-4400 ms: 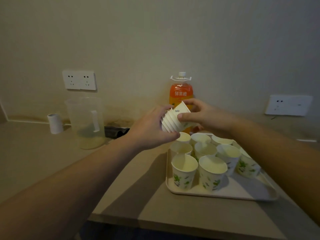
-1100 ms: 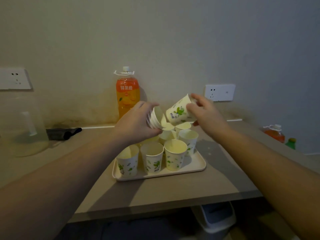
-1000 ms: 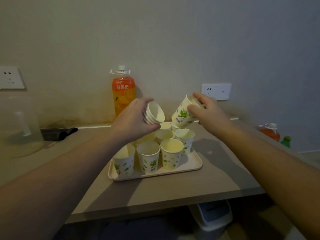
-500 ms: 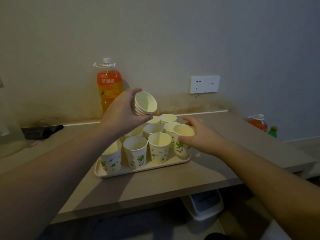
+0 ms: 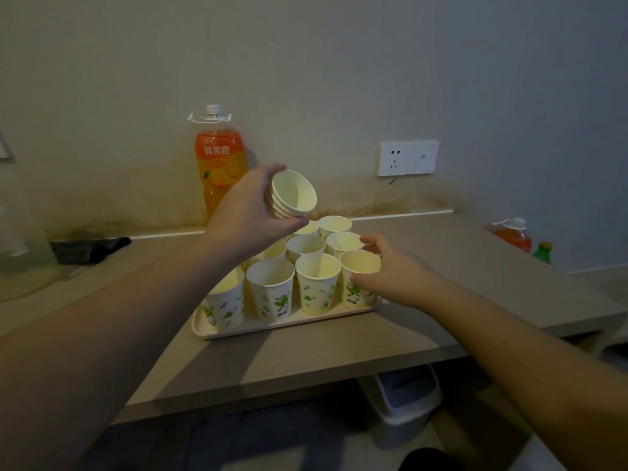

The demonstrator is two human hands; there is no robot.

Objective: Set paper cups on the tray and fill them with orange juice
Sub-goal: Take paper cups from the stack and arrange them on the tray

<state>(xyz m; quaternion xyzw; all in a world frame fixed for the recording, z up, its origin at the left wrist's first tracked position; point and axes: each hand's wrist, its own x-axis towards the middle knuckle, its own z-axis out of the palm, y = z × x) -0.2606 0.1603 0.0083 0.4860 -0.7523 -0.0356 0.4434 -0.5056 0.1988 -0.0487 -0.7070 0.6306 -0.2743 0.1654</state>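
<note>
My left hand (image 5: pixel 249 212) grips a short nested stack of paper cups (image 5: pixel 292 197), held tilted above the back of the cream tray (image 5: pixel 289 326). Several upright empty paper cups with green leaf prints stand on the tray. My right hand (image 5: pixel 396 273) is curled round the rightmost front cup (image 5: pixel 358 278), which stands on the tray's right end. A tall orange juice bottle (image 5: pixel 220 164) with a white cap stands against the wall behind the tray.
A clear plastic pitcher (image 5: pixel 20 260) is at the far left on the counter (image 5: pixel 441 253), beside a dark object (image 5: pixel 90 248). Wall socket (image 5: pixel 407 158) behind. Two more bottles (image 5: pixel 511 232) stand at the right. A white bin (image 5: pixel 404 399) sits under the counter.
My right hand pulled one cup off the stack, carried it down and set it upright at the tray's front right. The left hand kept holding the remaining stack.
</note>
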